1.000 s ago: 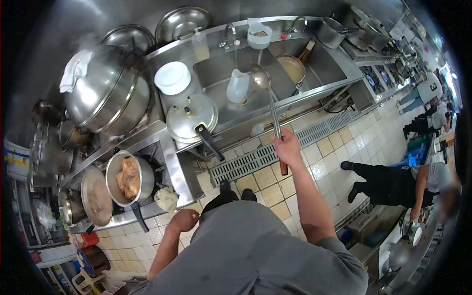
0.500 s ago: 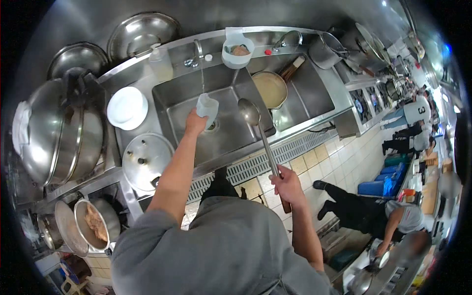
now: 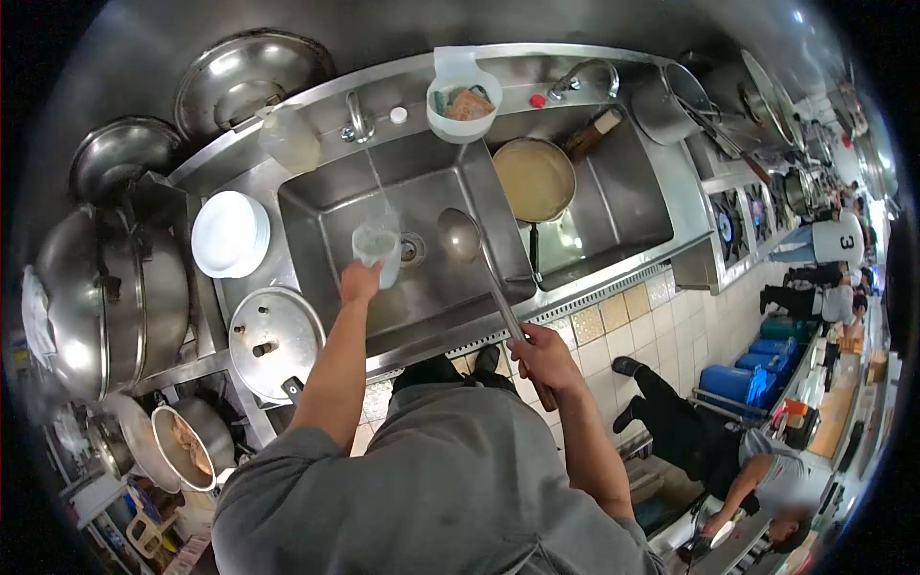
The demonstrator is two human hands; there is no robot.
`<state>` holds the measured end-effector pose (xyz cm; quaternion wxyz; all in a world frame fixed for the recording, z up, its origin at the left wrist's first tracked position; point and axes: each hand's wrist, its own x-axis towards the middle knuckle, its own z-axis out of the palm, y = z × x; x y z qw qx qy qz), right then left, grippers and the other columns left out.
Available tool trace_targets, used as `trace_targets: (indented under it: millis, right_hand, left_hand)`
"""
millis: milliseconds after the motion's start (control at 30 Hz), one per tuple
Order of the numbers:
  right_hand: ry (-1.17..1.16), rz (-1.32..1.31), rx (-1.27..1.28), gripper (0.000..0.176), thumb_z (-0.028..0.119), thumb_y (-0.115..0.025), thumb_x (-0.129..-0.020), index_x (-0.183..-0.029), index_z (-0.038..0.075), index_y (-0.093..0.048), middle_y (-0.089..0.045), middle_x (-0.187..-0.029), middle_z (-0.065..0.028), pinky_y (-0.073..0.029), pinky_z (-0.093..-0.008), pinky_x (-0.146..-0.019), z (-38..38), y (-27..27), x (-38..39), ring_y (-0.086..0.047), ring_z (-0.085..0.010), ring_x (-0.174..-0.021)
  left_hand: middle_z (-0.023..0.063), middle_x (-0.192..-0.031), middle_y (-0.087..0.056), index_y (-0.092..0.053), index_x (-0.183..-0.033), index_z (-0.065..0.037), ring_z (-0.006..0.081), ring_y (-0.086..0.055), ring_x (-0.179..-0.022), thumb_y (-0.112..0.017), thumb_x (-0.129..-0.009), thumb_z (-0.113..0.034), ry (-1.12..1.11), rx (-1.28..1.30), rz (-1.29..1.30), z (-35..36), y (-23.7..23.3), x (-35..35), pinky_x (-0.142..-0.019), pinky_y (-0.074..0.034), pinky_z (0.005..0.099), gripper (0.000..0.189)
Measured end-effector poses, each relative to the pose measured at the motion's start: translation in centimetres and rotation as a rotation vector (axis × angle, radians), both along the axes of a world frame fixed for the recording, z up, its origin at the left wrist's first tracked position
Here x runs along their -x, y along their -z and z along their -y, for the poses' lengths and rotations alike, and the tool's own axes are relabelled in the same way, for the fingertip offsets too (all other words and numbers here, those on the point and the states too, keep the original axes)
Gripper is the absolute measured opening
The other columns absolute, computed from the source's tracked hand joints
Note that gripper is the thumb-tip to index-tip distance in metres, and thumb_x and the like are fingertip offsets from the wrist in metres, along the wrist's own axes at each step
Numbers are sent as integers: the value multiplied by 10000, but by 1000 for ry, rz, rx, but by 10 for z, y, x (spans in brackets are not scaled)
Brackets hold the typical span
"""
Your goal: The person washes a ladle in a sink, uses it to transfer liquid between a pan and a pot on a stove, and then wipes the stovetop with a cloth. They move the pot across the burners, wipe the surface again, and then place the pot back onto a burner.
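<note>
Plastic jug (image 3: 380, 245) held in left hand (image 3: 360, 283), in left sink basin (image 3: 431, 182), under running faucet (image 3: 357, 120); probably best upright, mouth centred on stream. Right hand (image 3: 544, 356) grips ladle (image 3: 460, 236) by handle, bowl above same basin; best angled clear of jug.

The jug (image 3: 380, 251) is left of the ladle (image 3: 461, 236).

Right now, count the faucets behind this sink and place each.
2. One faucet is behind the left basin, water running toward the jug in the left hand; the other faucet is behind the right basin. None seems hidden.
</note>
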<state>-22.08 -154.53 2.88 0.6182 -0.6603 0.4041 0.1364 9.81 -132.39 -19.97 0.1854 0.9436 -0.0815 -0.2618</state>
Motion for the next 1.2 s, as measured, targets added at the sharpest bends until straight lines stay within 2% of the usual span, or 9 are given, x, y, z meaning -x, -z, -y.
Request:
trace_targets:
  millis: [167, 233, 300, 367, 533, 633, 700, 867, 1200]
  right_hand:
    - [96, 53, -257, 162, 175, -654, -947, -975, 16, -663, -616, -744, -14, -466, -275, -533, 7, 7, -40, -582, -104, -604]
    - [90, 100, -310, 146, 179, -652, -957, -951, 34, -650, -620, -761, -18, -446, -271, -525, 10, 24, -47, -577, -106, -617]
    - [172, 120, -498, 129, 175, -651, -965, -972, 50, -621, -615, -768, -21, -423, -274, -516, 8, 20, -63, -562, -115, -598]
    - [230, 129, -593, 137, 182, -655, -974, -986, 63, -588, -607, -780, -23, -403, -280, -515, 3, 23, -75, -543, -120, -580]
    - [325, 79, -766, 163, 199, -660, -980, -976, 64, -569, -599, -790, -25, -393, -280, -525, -6, 12, -101, -525, -117, -572]
    - [327, 88, -765, 147, 188, -651, -981, -980, 64, -572, -599, -789, -28, -398, -283, -524, -12, 23, -109, -530, -118, -574]
    - [329, 89, -761, 137, 181, -646, -981, -981, 64, -575, -600, -788, -29, -404, -285, -523, -16, 30, -112, -534, -119, -576]
    - [235, 36, -673, 151, 195, -631, -995, -984, 59, -565, -590, -780, -27, -431, -280, -482, -16, 41, -131, -548, -116, -574]
    - [225, 20, -619, 191, 217, -664, -947, -903, 37, -621, -629, -741, -37, -461, -325, -488, -31, 83, -154, -602, -148, -582]
  left_hand:
    - [236, -1165, -660, -615, -1235, 36, 411, -601, -1167, -725, -859, -276, -146, -176, 283, -33, 0, 10, -1033, -475, 475, 501]
    - [220, -1158, -640, -551, -1321, 38, 409, -599, -1148, -717, -858, -188, -55, 268, 642, -14, -69, -10, -1051, -460, 469, 542]
    - [245, -1281, -611, -478, -1430, 16, 393, -584, -1214, -691, -892, -198, -130, 572, 183, 17, -102, -68, -1073, -441, 443, 617]
    - [268, -1313, -615, -469, -1463, -2, 356, -588, -1254, -661, -924, -235, -262, 892, 252, 62, -64, -138, -1069, -445, 410, 618]
    - [252, -1236, -671, -508, -1433, -4, 315, -676, -1134, -615, -968, -335, -215, 717, 286, 126, -49, -245, -953, -529, 379, 581]
    - [187, -976, -718, -595, -1277, -9, 290, -725, -767, -620, -979, -421, -249, 753, 104, 130, -46, -264, -682, -589, 397, 510]
    - [89, -745, -644, -615, -1063, -49, 226, -605, -494, -599, -985, -510, -763, 1121, -409, 133, -38, -267, -467, -527, 380, 468]
    - [74, -720, -615, -594, -982, -48, 222, -623, -586, -557, -1009, -523, -742, 1165, -464, 126, -66, -228, -491, -527, 379, 477]
    - [112, -831, -672, -636, -1014, -10, 222, -670, -725, -606, -965, -143, -495, 1154, -576, 95, -31, -124, -659, -570, 376, 145]
